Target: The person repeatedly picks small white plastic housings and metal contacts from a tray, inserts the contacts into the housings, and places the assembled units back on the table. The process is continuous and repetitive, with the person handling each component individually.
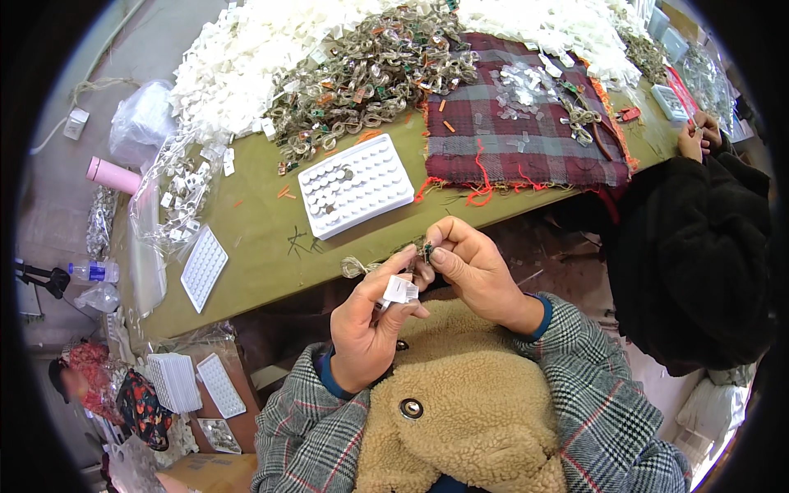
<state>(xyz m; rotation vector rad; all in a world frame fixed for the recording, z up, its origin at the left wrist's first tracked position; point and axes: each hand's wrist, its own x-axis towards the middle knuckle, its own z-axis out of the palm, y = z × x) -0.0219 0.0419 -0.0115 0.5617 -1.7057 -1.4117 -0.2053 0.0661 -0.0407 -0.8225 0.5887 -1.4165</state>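
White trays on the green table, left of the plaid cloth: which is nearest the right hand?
The central tray, bearing small round pieces; the left tray lies farther from the right hand.

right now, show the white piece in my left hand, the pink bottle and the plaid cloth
White piece point(398, 289): head view, upper face.
Pink bottle point(113, 175): head view, side.
Plaid cloth point(542, 165): head view, lower part.

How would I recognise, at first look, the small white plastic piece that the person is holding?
Start at the olive-green table, then find the person's left hand by its near edge. That hand holds the white piece. Unlike the tiny dark green part nearby, it is pale and boxy.
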